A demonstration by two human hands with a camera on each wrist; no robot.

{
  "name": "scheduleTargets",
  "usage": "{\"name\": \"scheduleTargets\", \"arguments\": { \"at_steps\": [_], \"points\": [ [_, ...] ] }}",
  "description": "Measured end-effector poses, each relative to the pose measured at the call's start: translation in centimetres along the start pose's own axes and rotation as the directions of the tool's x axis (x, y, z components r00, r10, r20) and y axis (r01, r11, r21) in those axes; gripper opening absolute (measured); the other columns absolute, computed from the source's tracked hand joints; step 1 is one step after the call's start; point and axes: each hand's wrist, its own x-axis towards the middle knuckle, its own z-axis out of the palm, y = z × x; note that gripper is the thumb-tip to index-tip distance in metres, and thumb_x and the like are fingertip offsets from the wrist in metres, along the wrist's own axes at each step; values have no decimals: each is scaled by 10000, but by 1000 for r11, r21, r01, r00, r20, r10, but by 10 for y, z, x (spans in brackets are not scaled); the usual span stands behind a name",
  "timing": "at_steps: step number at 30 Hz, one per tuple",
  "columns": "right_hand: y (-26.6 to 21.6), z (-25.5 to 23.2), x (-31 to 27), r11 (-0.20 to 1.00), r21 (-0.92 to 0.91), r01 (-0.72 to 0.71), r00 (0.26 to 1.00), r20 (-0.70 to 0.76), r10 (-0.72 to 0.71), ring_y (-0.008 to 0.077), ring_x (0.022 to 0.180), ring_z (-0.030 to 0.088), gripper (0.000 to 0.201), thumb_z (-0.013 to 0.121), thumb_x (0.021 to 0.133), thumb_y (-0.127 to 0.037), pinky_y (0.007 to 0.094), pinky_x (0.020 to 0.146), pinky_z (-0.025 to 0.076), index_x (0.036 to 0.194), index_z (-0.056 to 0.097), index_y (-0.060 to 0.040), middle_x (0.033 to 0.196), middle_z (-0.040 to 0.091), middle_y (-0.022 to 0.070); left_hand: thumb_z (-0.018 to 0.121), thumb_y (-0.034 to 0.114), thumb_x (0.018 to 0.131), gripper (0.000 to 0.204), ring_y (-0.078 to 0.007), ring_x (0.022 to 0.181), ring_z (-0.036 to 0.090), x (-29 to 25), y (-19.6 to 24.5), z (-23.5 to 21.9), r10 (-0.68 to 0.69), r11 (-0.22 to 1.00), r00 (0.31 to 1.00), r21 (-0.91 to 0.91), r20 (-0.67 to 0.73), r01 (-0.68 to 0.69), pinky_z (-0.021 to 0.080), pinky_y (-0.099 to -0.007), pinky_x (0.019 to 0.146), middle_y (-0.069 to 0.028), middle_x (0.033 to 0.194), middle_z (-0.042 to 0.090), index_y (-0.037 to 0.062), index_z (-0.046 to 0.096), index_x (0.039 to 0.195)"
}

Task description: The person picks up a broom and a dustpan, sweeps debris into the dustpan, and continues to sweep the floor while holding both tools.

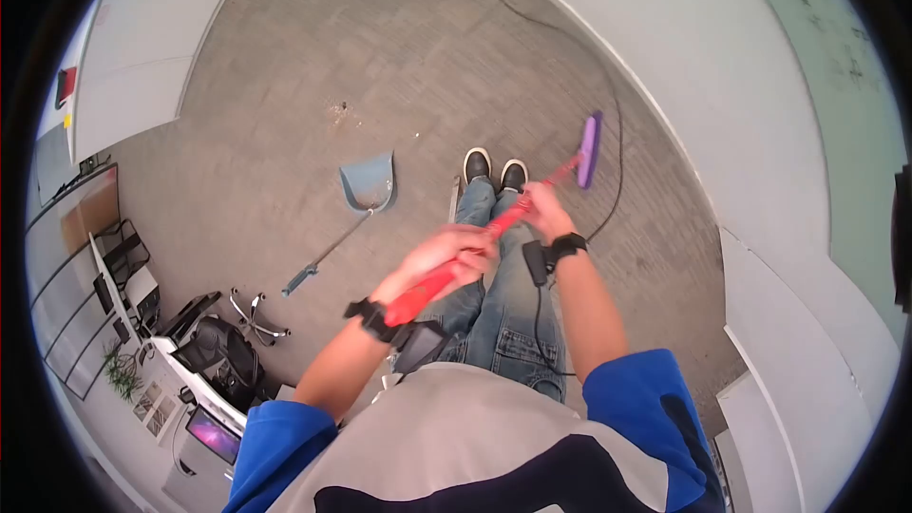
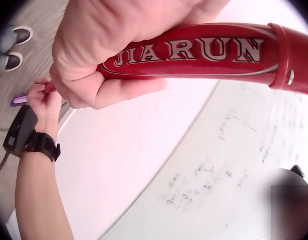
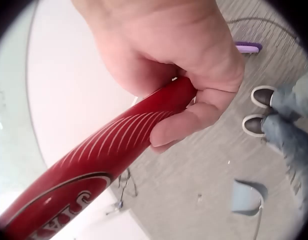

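Both hands hold the red handle (image 1: pixel 508 218) of a broom, which slants across in front of the legs. My left hand (image 1: pixel 446 261) grips it near the upper end, fingers curled round it beside the printed lettering in the left wrist view. Farther down, my right hand (image 1: pixel 546 212) wraps round the same handle; in the right wrist view its fingers (image 3: pixel 181 127) curl over the red shaft. The purple broom head (image 1: pixel 590 150) is out to the right, near the wall. A blue-grey dustpan (image 1: pixel 369 179) with a long handle lies on the floor to the left, some bits in it.
A small scatter of debris (image 1: pixel 344 116) lies on the grey floor beyond the dustpan. A black cable (image 1: pixel 619 133) runs along the right wall past the broom head. To the left are a swivel chair base (image 1: pixel 255 318), a backpack (image 1: pixel 228 356) and a white panel (image 1: pixel 147 66).
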Motion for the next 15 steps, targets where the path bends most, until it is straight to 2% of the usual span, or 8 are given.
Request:
{"name": "scheduleTargets", "arguments": {
  "at_steps": [2, 3, 5, 7, 8, 11, 14, 15],
  "points": [
    [24, 47, -8, 999, -9, 39, 994, 103, -38, 190, 627, 535, 109, 489, 812, -141, 366, 583, 498, 878, 441, -71, 709, 510, 64, 483, 77, 867, 80, -16, 456, 359, -52, 1, 6, 100, 992, 976, 101, -191, -82, 252, -168, 333, 39, 581, 372, -2, 472, 857],
    [33, 75, -13, 998, -1, 67, 987, 148, -66, 180, 618, 524, 96, 493, 802, -133, 370, 579, 496, 855, 449, -66, 688, 495, 55, 484, 75, 864, 93, -20, 456, 364, -78, -3, 12, 145, 981, 956, 162, -256, -105, 258, -171, 327, 30, 612, 390, -3, 474, 913],
    [56, 116, -22, 984, -43, 171, 982, 94, -167, 199, 558, 540, 120, 466, 805, -122, 384, 484, 488, 814, 448, -4, 671, 516, 91, 485, 74, 861, 133, -24, 456, 369, -115, -18, 37, 199, 967, 928, 217, -316, -133, 264, -174, 321, 21, 643, 409, -4, 477, 969],
    [38, 140, -68, 989, -68, 134, 989, 78, -129, 199, 546, 537, 125, 466, 805, -122, 383, 476, 482, 810, 451, 2, 661, 514, 89, 476, 64, 859, 260, -30, 464, 372, -137, -28, 62, 268, 958, 873, 212, -409, -195, 268, -175, 322, 2, 723, 440, 12, 448, 1112],
    [30, 145, -85, 991, -89, 99, 994, 53, -94, 198, 534, 534, 130, 466, 806, -121, 382, 467, 477, 807, 455, 8, 651, 512, 86, 476, 64, 859, 260, -30, 464, 372, -137, -33, 65, 270, 958, 871, 208, -410, -200, 268, -175, 322, 2, 723, 440, 12, 448, 1112],
    [24, 113, -72, 988, -56, 143, 986, 89, -137, 194, 526, 533, 125, 468, 801, -120, 377, 466, 467, 795, 468, 5, 646, 516, 84, 477, 53, 855, 375, -33, 473, 373, -127, -39, 73, 275, 955, 901, 207, -336, -215, 275, -165, 340, -8, 789, 455, 29, 389, 1219],
    [2, 62, -54, 976, -134, 174, 982, -56, -182, 175, 545, 504, 114, 488, 800, -134, 369, 490, 464, 848, 459, -36, 629, 467, 49, 481, 43, 852, 304, -30, 494, 380, -83, -31, 60, 200, 974, 933, 165, -298, -156, 278, -151, 359, -6, 770, 450, 14, 408, 1145],
    [-6, 45, -49, 972, -147, 184, 975, -99, -199, 174, 541, 501, 94, 476, 796, -128, 365, 489, 453, 832, 453, -44, 622, 462, 46, 479, 39, 853, 227, -28, 503, 382, -64, -27, 46, 157, 982, 974, 127, -162, -137, 277, -144, 368, -9, 766, 446, 2, 426, 1070]
  ]
}}
